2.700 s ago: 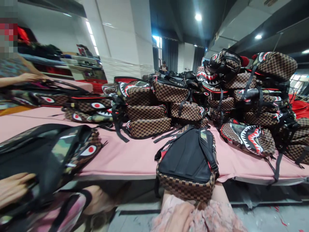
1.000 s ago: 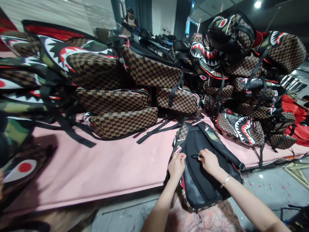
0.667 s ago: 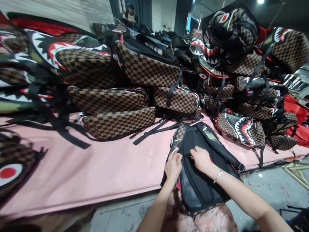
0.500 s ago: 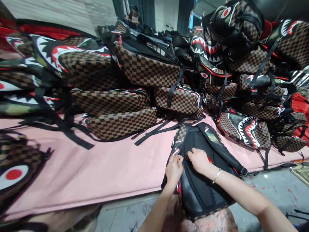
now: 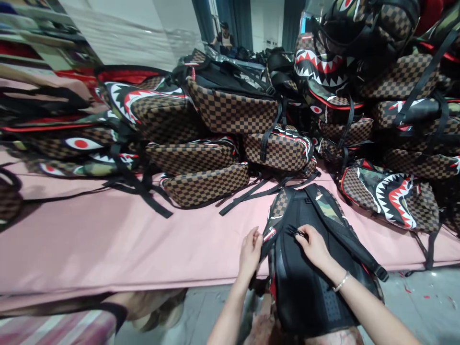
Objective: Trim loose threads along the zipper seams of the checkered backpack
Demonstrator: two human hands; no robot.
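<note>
A backpack (image 5: 309, 278) with a black padded back panel, brown checker sides and camo straps lies face down over the front edge of the pink table (image 5: 118, 249) and onto my lap. My left hand (image 5: 250, 249) grips its left edge near a red and white tag. My right hand (image 5: 316, 247) rests on the black panel and pinches a small dark zipper pull (image 5: 298, 233). A bracelet circles my right wrist.
Piles of brown checker backpacks (image 5: 223, 139) with shark-mouth prints fill the table's back and right (image 5: 391, 196); black straps (image 5: 258, 189) trail forward. More bags lie at the left (image 5: 72, 143). Another person's sleeve and knee (image 5: 108, 316) show at lower left. A person (image 5: 224, 36) sits far behind.
My hands have drawn apart: the right one has slid right along the panel with the zipper pull, while the left moved to the bag's edge. The view has swung left.
</note>
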